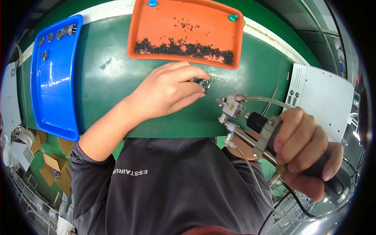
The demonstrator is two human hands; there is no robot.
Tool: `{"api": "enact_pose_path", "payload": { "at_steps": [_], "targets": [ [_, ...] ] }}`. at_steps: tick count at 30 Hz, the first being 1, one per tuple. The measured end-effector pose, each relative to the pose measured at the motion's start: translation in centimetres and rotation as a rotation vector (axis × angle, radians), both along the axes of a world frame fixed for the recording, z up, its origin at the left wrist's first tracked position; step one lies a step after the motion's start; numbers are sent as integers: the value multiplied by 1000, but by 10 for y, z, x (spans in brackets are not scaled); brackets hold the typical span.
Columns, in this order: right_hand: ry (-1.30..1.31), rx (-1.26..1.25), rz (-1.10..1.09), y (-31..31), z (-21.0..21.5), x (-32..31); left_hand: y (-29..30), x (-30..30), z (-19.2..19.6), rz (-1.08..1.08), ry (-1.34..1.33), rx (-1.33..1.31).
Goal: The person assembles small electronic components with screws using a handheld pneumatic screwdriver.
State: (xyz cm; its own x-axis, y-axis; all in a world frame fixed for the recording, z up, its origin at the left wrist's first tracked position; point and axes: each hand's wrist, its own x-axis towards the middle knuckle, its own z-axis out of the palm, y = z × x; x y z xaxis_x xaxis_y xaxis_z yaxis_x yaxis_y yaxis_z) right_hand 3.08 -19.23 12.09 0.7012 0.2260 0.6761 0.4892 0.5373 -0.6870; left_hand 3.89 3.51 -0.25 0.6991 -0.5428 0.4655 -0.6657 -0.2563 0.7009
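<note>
My left hand [170, 90] lies low over the green table with its fingers closed about a small round black-and-silver part [205, 84], which shows between the fingertips. In my right hand [303, 147] is a dispensing gun with a black grip, a steel barrel and a metal valve block [234, 106]. Its thin needle points left toward the round part; I cannot tell whether the tip touches it. Clear hoses run from the gun's block and barrel. Beyond my left hand stands an orange tray [239, 43] with many tiny black pins [188, 50] heaped along its near side.
At the left, a blue tray [55, 105] holds several round metal parts [50, 37] at its far end. A white control box [319, 98] with knobs stands at the right. Blue and green pegs sit in the orange tray. Open cardboard boxes [56, 166] are on the floor at the left.
</note>
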Motion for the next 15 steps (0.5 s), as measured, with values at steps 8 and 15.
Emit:
{"api": "enact_pose_path", "payload": {
  "at_steps": [8, 15],
  "targets": [
    [41, -117, -132, -22, 9, -3, 13, 19, 18, 465, -165, 44],
    [14, -231, -130, -37, 16, -4, -8, 3, 11, 8, -84, 110]
  ]
}}
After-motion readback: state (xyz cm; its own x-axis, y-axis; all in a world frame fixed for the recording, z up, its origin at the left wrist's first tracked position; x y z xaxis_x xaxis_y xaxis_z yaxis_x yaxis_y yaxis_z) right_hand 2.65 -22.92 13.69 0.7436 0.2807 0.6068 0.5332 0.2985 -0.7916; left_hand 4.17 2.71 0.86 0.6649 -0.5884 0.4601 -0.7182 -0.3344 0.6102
